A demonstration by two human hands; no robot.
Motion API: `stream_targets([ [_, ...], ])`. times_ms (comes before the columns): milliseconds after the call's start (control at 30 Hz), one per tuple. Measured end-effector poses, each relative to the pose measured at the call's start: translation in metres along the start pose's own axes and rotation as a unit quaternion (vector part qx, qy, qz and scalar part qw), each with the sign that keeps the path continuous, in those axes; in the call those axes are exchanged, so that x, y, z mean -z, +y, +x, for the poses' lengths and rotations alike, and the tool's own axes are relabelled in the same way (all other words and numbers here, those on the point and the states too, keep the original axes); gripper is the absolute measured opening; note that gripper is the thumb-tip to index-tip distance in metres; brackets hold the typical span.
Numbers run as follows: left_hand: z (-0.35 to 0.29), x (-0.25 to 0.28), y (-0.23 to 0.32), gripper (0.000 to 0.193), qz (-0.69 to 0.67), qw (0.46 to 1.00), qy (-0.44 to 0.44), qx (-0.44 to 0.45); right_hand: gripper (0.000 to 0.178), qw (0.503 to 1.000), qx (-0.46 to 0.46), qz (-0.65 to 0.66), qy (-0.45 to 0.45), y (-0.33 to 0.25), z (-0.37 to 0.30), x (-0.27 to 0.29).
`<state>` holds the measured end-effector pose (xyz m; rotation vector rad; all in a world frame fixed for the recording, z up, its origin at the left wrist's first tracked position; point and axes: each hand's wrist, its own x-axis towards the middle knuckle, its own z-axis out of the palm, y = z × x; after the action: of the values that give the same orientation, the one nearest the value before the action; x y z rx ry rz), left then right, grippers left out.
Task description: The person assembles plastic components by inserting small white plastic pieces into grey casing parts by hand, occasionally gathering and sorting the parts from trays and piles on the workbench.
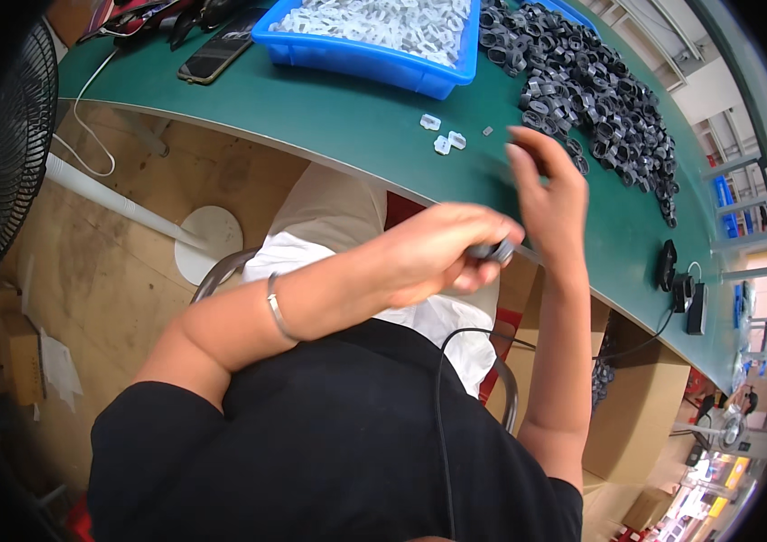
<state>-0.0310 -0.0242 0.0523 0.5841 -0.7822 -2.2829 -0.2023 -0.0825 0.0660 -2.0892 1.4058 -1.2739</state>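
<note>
Near the table's front edge, my left hand (446,248) is closed around a small dark grey plastic part (496,251); the fingers cover much of it. To its right and farther forward, my right hand (553,194) is raised over the green table, slightly smeared by motion. Its thumb and forefinger look parted, with nothing visible between them. Left of that hand lie a few small white plastic pieces (442,144) and a tiny grey piece (487,131). Beyond it spreads a large heap of dark grey ring-shaped parts (595,99).
A blue tray (365,74) full of small white pieces stands at the back of the green table (311,113), with a phone (218,52) left of it. A black fan (4,154) stands on the left. A black cable (440,397) runs across my lap; cardboard boxes (641,406) stand below right.
</note>
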Motion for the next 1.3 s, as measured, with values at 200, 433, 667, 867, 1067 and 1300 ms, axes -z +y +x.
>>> stream_targets([
  [200, -0.031, 0.037, -0.023, 0.026, -0.087, 0.994, 0.057, 0.041, 0.016, 0.957, 0.201, -0.198, -0.062, 0.005, 0.020, -0.035],
  [433, -0.024, 0.062, -0.035, 0.032, -0.102, 0.989, 0.101, 0.022, 0.007, 0.991, 0.105, -0.081, 0.016, -0.018, -0.013, -0.020],
  [667, -0.023, 0.062, -0.056, 0.035, 0.022, 0.992, 0.121, -0.014, 0.018, 0.975, -0.138, 0.174, -0.031, -0.026, -0.102, -0.005],
  [867, -0.024, 0.054, -0.073, 0.037, 0.202, 0.976, 0.084, 0.019, 0.015, 0.891, -0.280, 0.348, -0.085, -0.018, -0.147, -0.018],
  [1067, -0.025, 0.050, -0.078, 0.037, 0.204, 0.970, 0.126, 0.030, 0.017, 0.878, -0.320, 0.344, -0.085, -0.008, -0.159, -0.024],
  [1300, -0.023, 0.060, -0.085, 0.036, 0.208, 0.967, 0.140, 0.035, 0.022, 0.928, -0.255, 0.266, -0.054, -0.017, -0.159, -0.028],
])
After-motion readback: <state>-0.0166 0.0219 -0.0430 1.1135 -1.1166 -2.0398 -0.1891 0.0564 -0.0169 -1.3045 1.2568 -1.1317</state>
